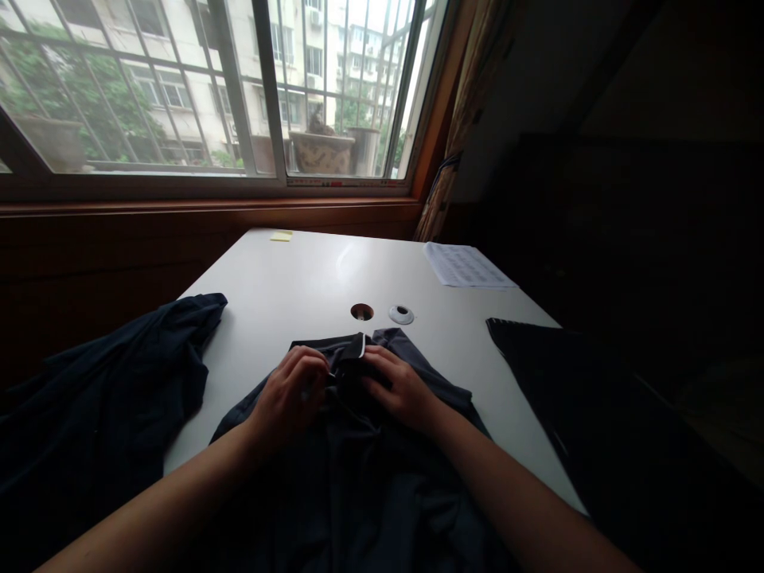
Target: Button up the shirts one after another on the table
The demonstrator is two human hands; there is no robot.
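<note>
A dark navy garment, by its waistband and grey lining most likely a pair of trousers, lies over the near edge of the table. My left hand is closed in a pinch at the waistband's opening; a small shiny bit shows by its fingertips, too small to name. On the other side of the opening, my right hand grips the folded waistband, its fingers curled over the cloth. Between the hands a black flap with a pale edge stands up. The fingertips of both hands are partly hidden in the dark cloth.
The white table has a cable hole with a round white cover beside it. Dark cloth lies at left, more dark cloth at right. Printed sheets and a yellow sticky note lie farther back.
</note>
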